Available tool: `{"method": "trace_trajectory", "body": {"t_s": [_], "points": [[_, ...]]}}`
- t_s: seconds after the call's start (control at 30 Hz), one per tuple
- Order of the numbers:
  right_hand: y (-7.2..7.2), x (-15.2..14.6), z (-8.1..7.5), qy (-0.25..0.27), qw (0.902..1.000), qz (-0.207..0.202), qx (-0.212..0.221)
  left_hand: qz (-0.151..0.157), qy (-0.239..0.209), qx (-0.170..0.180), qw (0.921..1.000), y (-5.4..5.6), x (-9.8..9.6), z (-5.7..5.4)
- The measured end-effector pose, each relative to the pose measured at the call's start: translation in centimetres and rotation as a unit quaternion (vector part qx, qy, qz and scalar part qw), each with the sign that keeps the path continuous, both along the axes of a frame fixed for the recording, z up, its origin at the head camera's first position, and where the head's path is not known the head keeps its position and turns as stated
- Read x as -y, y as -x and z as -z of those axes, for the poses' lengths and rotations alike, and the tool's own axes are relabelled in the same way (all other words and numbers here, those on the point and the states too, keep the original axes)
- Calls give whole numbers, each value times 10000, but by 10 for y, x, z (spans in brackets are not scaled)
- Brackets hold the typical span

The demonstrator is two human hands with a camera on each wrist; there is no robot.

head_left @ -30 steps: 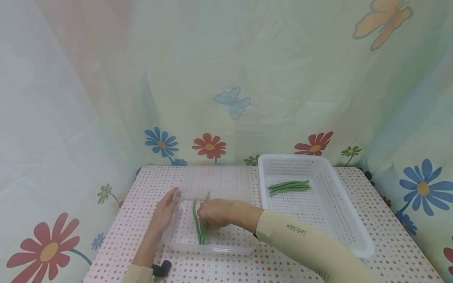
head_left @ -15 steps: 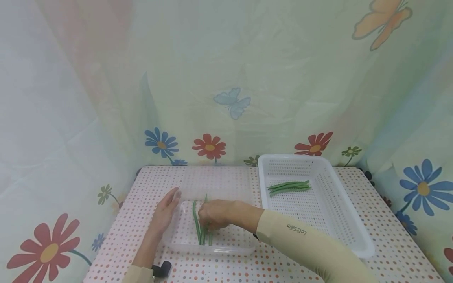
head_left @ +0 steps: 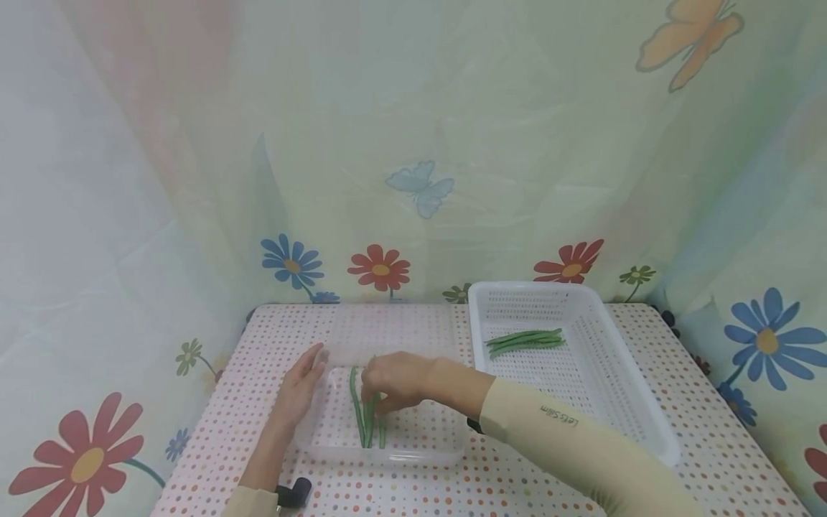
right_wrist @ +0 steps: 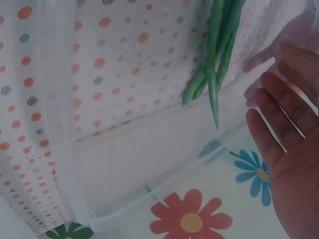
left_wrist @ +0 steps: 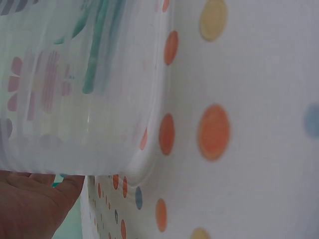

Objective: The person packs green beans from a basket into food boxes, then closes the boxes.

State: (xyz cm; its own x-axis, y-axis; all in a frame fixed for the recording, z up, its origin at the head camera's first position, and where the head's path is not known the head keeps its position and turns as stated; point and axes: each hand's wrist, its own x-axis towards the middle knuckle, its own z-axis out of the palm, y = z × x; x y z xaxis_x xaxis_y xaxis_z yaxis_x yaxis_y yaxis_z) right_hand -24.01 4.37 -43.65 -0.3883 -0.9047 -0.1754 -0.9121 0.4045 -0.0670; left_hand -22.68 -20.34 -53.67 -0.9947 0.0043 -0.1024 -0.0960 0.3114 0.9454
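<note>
- Head view: several long, slim, green bean pods [head_left: 365,427] lie inside a clear, rectangular plastic container [head_left: 426,457], running from near to far, left of its middle.
- Bare right hand [head_left: 397,377] reaches over the container from its right side, fingers pointing down above the pods; in the right wrist view they extend beside the pods without wrapping round them, so it looks loose and grasps nothing.
- Bare left hand [head_left: 300,384] lies along the container's left wall with straight, relaxed fingers; how firmly it touches, I cannot tell.
- Thin, translucent, flat panel [head_left: 394,330] extends just beyond the container's far edge.
- White, perforated, rectangular plastic basket [head_left: 533,373] stands right of the container, with a small bundle of green pods [head_left: 526,341] inside.
- White tablecloth with coloured dots [head_left: 388,495] spreads beneath and around the container.
- Pale curtain printed with flowers and butterflies [head_left: 549,143] hangs behind the container.
</note>
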Motion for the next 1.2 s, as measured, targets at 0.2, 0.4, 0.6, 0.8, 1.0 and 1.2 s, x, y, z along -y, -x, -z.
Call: {"method": "trace_trajectory", "body": {"t_s": [0.2, 0.4, 0.6, 0.8, 1.0, 1.2], "points": [[6, -6, -7, 254, 9995, 187, 56, 31, -19, -35, 10000, 0, 1, 1], [10, -18, -16, 418, 9984, 370, -96, 11, 10, -22, 10000, -1, 0, -1], [15, -33, -24, 711, 9960, 437, -307, 12, 28, -17, 10000, -1, 0, -2], [21, -51, -30, 1052, 9918, 616, -379, 36, -1, 5, 10000, 0, 0, -2], [32, -76, -27, 1587, 9810, 863, -712, 23, -33, 63, 10000, 2, 1, -2], [38, -99, -24, 2078, 9666, 1104, -1019, 62, -48, 21, 10000, 1, 2, -2]]}}
